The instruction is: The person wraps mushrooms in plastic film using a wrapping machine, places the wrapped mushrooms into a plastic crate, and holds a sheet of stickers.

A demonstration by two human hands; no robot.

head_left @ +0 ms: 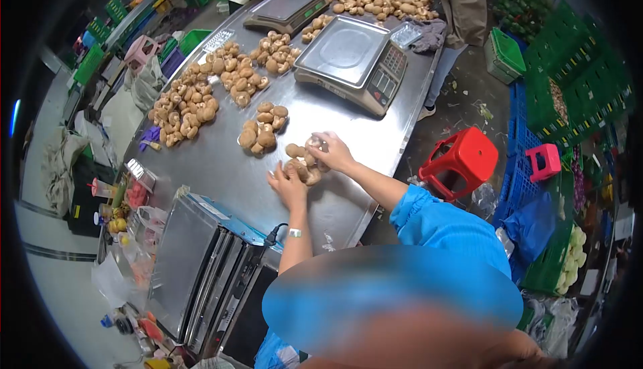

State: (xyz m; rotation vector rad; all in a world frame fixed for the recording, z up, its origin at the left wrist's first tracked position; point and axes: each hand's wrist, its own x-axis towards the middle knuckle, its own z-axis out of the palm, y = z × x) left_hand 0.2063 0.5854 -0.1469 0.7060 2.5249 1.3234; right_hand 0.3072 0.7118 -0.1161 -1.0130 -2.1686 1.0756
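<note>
Several brown shiitake mushrooms (pixel 295 150) form a small pile on the steel table between my two hands. At the pile's far right side, my right hand (pixel 333 153) has its fingers curled around a mushroom (pixel 314 142) with a pale underside. My left hand (pixel 289 187) is at the near left edge of the pile, fingers apart and touching the mushrooms there. Just beyond lies another small group of shiitake (pixel 262 130), apart from both hands.
A digital scale (pixel 348 50) stands ahead, with a second scale (pixel 284 4) behind it. Larger mushroom heaps (pixel 184 107) lie left and far back. A sealing machine (pixel 194 255) stands near left. A red stool (pixel 462 161) is right of the table (pixel 295 111). Other people stand at the far end.
</note>
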